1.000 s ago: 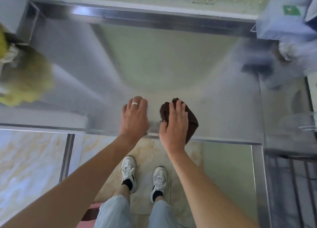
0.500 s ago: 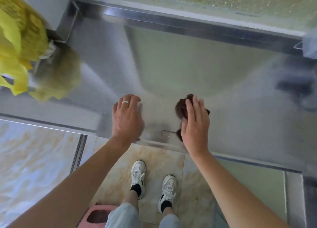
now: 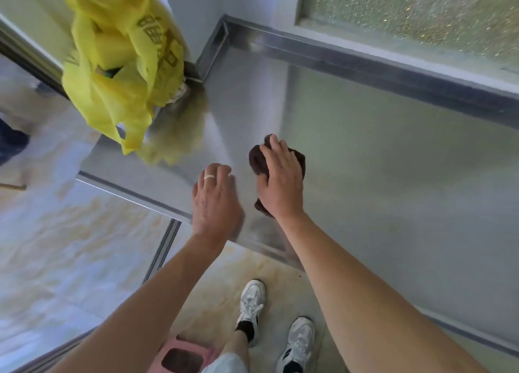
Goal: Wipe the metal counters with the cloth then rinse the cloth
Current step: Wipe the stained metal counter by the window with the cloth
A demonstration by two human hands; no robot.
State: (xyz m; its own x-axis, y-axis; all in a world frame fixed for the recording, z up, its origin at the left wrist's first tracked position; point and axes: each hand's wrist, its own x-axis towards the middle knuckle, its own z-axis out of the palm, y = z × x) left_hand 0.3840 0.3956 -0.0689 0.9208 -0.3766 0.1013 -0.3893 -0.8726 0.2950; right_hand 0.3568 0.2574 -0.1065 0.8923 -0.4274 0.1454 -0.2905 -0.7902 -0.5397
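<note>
A shiny metal counter [image 3: 379,153] fills the middle and right of the head view. On it, near its front edge, lies a crumpled dark brown cloth [image 3: 257,159]. My right hand [image 3: 280,180] lies flat on top of the cloth with straight fingers, pressing it against the metal; most of the cloth is hidden under the hand. Just to its left, my left hand [image 3: 214,201], with a ring on one finger, rests on the counter by the front edge, fingers bent at the tips and holding nothing.
A yellow plastic bag [image 3: 120,63] sits at the counter's left end, mirrored in the metal. A raised metal rim [image 3: 365,63] runs along the back under a frosted window [image 3: 415,15]. Below are the tiled floor, my white shoes [image 3: 251,308] and a pink stool [image 3: 182,357].
My right hand has slid the cloth away from the front edge, further onto the counter. The view has swung left, bringing the yellow bag in. My left hand stays by the edge.
</note>
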